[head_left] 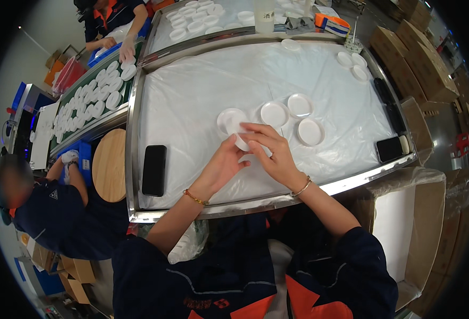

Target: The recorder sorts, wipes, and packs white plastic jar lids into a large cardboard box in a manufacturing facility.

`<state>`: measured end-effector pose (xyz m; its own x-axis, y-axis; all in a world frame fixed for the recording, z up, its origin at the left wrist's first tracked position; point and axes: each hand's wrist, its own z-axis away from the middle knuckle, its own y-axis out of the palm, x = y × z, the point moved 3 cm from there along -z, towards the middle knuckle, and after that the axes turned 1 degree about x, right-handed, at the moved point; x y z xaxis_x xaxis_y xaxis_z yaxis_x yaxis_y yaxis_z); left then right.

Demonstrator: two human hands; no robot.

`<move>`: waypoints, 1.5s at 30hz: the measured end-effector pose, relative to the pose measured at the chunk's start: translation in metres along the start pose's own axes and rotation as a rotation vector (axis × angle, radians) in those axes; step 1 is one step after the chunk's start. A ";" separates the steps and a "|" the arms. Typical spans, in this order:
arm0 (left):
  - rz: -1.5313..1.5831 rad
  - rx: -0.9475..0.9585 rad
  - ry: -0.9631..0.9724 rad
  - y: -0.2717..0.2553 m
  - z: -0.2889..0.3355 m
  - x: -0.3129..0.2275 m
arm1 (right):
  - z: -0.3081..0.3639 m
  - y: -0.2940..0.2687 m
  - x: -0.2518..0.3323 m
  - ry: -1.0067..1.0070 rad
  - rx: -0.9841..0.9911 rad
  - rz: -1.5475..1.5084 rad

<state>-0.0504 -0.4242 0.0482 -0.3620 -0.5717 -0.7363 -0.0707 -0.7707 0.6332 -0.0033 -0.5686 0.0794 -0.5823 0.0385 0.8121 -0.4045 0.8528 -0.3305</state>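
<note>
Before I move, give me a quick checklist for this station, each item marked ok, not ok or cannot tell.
1. White disc held: ok, the left hand and right hand both have fingers on it.
2. Underside of that disc in view: not ok, it faces away from the camera.
3. Held disc apart from the white dish just beyond it: cannot tell, they overlap in this view.
4. Three white dishes to the right clear of the fingers: ok.
5. Black phone at the left clear of both hands: ok.
6. Plastic sheet smooth: not ok, wrinkles show.
</note>
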 end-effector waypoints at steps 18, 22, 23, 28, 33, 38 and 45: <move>-0.064 -0.062 -0.048 -0.003 0.007 0.010 | 0.000 0.001 0.003 0.037 0.137 0.018; -0.234 -0.007 -0.163 0.000 0.019 0.003 | 0.003 -0.009 0.001 -0.045 0.235 0.280; -0.215 -0.026 -0.147 -0.002 0.029 0.005 | 0.004 -0.011 -0.002 -0.071 0.273 0.397; -0.434 0.096 0.099 -0.022 0.128 -0.014 | 0.017 -0.011 -0.007 -0.098 0.483 0.505; 0.148 0.146 0.147 -0.085 0.235 0.045 | 0.008 -0.009 -0.010 0.041 0.453 0.765; -0.434 -0.991 -0.370 -0.256 0.312 0.218 | -0.022 0.024 -0.009 0.031 0.419 0.819; -0.927 -1.545 -0.613 -0.339 0.369 0.352 | -0.038 0.081 -0.066 -0.225 0.476 0.927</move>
<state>-0.4965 -0.2599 -0.3376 -0.9606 0.0073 -0.2777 0.2412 -0.4736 -0.8470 0.0292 -0.4823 0.0179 -0.9016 0.4291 0.0553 0.0579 0.2465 -0.9674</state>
